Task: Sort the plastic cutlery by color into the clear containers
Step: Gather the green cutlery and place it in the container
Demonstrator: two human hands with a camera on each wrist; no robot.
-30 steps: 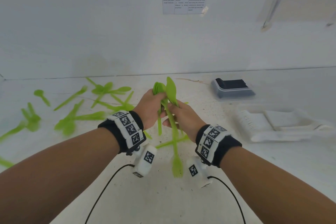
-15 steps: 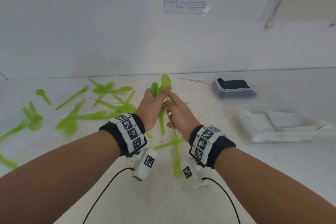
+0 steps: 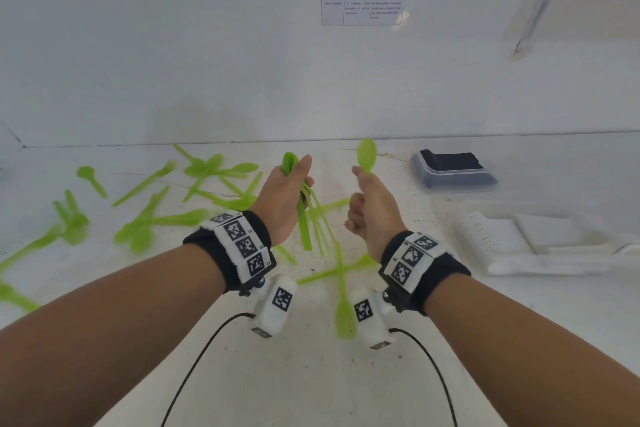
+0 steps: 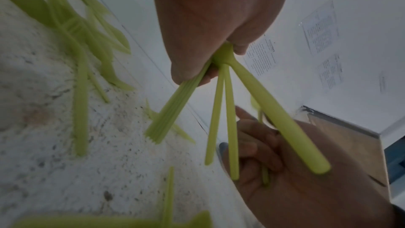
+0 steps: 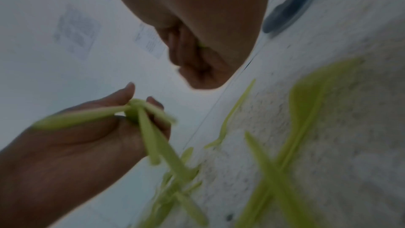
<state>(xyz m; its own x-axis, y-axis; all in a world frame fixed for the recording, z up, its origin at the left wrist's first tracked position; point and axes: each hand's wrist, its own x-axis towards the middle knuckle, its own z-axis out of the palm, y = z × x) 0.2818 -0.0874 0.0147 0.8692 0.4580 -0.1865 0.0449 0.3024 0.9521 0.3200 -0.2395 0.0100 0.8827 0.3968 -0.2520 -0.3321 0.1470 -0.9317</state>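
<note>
My left hand grips a bundle of green cutlery, its handles fanning downward. My right hand is a short way to its right and pinches a single green spoon, bowl pointing up. In the right wrist view the right hand is a fist with only a sliver of green showing, and the left hand with the bundle is below it. More loose green cutlery lies over the left of the table.
A clear container of black cutlery stands at the back right, and a container of white cutlery is nearer on the right. Two green pieces lie crossed on the white table between my wrists. A wall rises behind.
Both hands were together at the bundle. The right hand has since drawn away to the right with one spoon, while the left keeps the rest.
</note>
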